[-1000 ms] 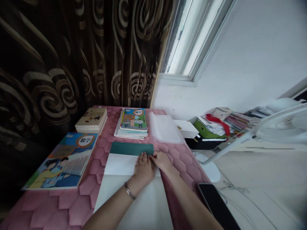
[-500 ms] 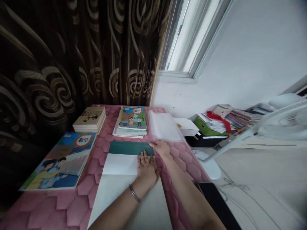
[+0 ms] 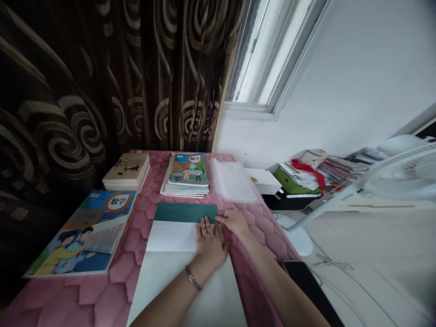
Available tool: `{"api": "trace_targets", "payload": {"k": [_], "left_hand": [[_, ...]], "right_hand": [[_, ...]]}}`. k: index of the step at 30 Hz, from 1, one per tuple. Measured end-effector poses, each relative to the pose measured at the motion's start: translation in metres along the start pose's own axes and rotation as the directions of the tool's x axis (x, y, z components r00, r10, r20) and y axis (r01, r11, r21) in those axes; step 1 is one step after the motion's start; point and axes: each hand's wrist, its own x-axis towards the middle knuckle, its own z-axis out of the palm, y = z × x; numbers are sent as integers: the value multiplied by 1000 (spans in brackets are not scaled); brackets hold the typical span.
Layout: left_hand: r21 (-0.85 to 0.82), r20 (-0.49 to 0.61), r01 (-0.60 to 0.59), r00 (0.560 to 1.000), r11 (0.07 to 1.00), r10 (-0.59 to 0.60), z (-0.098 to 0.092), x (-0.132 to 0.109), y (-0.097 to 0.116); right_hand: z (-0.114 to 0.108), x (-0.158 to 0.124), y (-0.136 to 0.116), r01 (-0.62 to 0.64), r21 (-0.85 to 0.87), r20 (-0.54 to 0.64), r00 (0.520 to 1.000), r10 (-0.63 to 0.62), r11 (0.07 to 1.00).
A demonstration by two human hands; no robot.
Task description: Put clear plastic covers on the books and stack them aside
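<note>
The left hand lay spread on a white sheet, its fingertips at the near edge of a green strip. The right hand bent its fingers at the strip's right end; whether they gripped was unclear. Beyond the fingers sat stacked books and translucent sheets; well left lay a picture-covered book.

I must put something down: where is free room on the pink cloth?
Free: near left, below the large book; between it and the paper; right of the right hand. Crowded: far end, with brown books, colourful books, pale sheets.
</note>
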Motion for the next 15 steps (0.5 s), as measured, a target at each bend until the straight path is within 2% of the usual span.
{"api": "trace_targets", "payload": {"k": [7, 11, 15], "left_hand": [[20, -21, 5, 1000, 1000, -5, 3, 0, -1], [23, -27, 1, 1000, 1000, 0, 3, 0, -2], [26, -20, -1, 1000, 1000, 1, 3, 0, -1]], "right_hand": [[1, 40, -18, -100, -33, -29, 995, 99, 994], [4, 32, -22, -83, -63, -74, 994, 78, 995], [3, 12, -18, 24, -82, -58, 998, -29, 996]]}}
